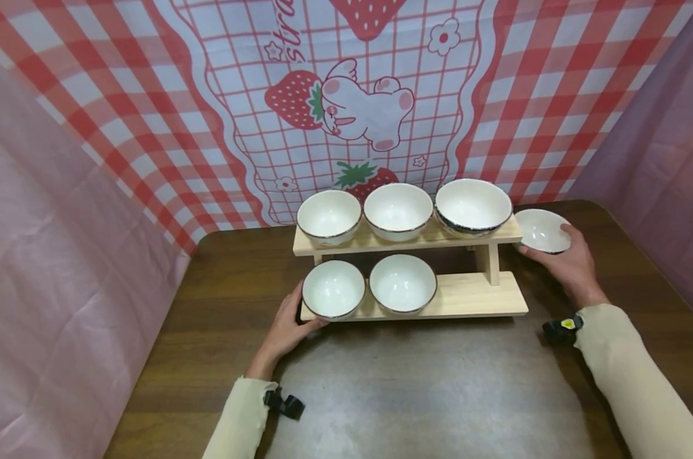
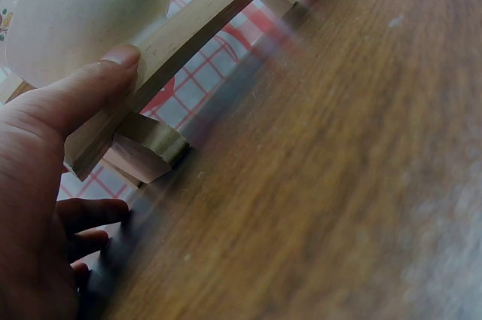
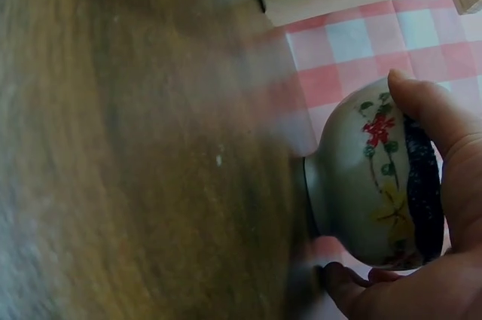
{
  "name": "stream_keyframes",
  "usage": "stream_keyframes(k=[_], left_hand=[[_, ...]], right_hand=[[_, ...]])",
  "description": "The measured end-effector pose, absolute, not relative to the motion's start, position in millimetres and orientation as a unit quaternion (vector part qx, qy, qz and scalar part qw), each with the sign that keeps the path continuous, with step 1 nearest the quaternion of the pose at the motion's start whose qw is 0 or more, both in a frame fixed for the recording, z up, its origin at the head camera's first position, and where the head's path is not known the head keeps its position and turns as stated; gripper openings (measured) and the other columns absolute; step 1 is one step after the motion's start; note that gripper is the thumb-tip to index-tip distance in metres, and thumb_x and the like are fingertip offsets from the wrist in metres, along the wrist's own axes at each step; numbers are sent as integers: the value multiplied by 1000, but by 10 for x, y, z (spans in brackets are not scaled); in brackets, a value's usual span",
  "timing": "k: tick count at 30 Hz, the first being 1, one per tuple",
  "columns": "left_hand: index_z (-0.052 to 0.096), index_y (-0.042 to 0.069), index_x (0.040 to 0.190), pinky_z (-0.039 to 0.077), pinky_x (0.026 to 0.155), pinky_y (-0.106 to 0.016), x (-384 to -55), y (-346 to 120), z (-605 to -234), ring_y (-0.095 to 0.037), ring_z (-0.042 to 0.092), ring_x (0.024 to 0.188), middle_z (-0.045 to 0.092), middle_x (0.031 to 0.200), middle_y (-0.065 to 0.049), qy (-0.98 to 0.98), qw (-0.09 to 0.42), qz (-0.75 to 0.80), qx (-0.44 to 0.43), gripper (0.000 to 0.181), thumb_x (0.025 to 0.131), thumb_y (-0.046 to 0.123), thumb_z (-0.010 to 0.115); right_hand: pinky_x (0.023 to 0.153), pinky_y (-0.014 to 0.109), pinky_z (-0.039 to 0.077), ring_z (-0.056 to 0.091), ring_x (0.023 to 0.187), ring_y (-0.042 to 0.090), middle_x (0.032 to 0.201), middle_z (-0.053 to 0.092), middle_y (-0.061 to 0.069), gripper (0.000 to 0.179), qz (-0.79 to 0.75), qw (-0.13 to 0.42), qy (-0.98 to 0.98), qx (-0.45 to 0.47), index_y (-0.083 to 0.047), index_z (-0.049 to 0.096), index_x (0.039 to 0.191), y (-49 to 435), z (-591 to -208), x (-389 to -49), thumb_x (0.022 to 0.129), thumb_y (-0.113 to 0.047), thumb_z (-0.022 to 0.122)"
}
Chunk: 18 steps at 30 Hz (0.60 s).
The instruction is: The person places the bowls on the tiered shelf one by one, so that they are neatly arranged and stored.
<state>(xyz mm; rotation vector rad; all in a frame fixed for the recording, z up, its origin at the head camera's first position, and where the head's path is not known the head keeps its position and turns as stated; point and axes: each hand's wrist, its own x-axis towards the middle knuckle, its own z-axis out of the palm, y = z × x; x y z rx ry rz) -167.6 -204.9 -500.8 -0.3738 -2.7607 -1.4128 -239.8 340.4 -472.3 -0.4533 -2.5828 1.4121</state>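
Note:
On the right, my right hand (image 1: 572, 261) holds a white bowl (image 1: 541, 231), thumb and fingers on opposite sides of it. The right wrist view shows red and yellow painted flowers and a dark blue rim band on that bowl (image 3: 365, 177), its foot close over the table. My left hand (image 1: 285, 331) is at the left end of the lower shelf of a wooden rack (image 1: 478, 296), beside a white bowl (image 1: 333, 289). Its thumb (image 2: 98, 83) lies against the plank and overlaps the bowl in the left wrist view; the fingers below hang loosely, apart from the plank.
Another bowl (image 1: 403, 283) shares the lower shelf, and three bowls stand on the upper one: left (image 1: 329, 215), middle (image 1: 398, 210) and a larger right one (image 1: 474, 204). The rack stands on a brown wooden table (image 1: 426, 382) before a strawberry-printed checked cloth (image 1: 369, 115).

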Motion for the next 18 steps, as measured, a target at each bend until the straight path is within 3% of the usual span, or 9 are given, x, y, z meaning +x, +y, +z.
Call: stream_keyframes(k=[18], left_hand=[[30,20,159,31,113,-68,-1663,-2043,-5019,-43,38,143,43,157,-15,-886,15,-449,-115,101,76,43,83]], right_hand=[[124,58,20,24,149,46,166,17,24,109,462,101,-866,-166,-6,11,161,3406,-4800,-2433,82,-40,79]])
